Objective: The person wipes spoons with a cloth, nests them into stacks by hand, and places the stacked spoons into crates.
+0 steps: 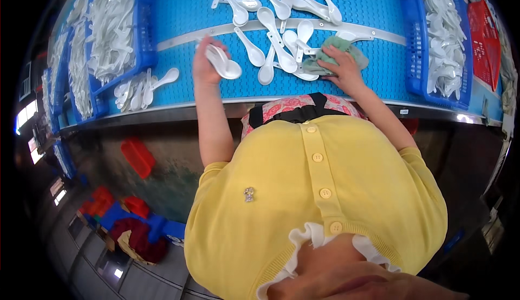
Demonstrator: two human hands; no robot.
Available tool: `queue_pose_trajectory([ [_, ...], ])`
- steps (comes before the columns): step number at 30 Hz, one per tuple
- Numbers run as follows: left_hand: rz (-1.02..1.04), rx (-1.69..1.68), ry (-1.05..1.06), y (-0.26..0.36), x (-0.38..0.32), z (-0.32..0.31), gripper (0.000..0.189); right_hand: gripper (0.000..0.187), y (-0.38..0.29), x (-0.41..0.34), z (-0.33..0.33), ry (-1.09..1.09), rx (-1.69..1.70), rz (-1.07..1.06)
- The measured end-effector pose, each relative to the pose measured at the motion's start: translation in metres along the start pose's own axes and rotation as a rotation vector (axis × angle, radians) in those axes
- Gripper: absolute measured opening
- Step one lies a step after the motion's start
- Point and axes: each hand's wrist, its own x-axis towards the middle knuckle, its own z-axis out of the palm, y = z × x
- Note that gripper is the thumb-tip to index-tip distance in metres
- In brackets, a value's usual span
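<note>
My left hand [206, 62] grips white ceramic soup spoons [224, 65] whose bowls point to the right; how many are stacked there is hard to tell. Under my right hand [343, 67] is a crumpled green cloth [352, 53], bunched against the blue textured work surface [183, 9]. The cloth lies against several loose white spoons, one of them a spoon [353, 36] just beyond it. Between my hands more spoons are scattered, some overlapping, such as a spoon [266, 71] lying bowl toward me.
Blue plastic baskets [143, 19] full of spoons stand at left. Another full blue basket [415, 62] is at right, beside a red basket [483, 44]. A small spoon pile [138, 93] sits near the front left edge. A pale strip [183, 40] crosses the surface. A red tray [138, 158] lies below.
</note>
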Motion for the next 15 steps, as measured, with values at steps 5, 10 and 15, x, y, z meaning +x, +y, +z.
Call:
queue_pose_trajectory([
  [5, 0.054, 0.393, 0.030, -0.021, -0.010, 0.006, 0.019, 0.032, 0.013, 0.006, -0.020, -0.510, 0.124, 0.256],
  [10, 0.102, 1.079, 0.120, -0.031, -0.015, 0.013, 0.031, 0.034, 0.005, 0.044, -0.046, -0.263, 0.507, 0.360],
  [15, 0.320, 1.581, 0.321, -0.055, 0.026, -0.005, 0.051, 0.036, -0.005, 0.074, 0.008, 0.269, 0.160, 0.106],
])
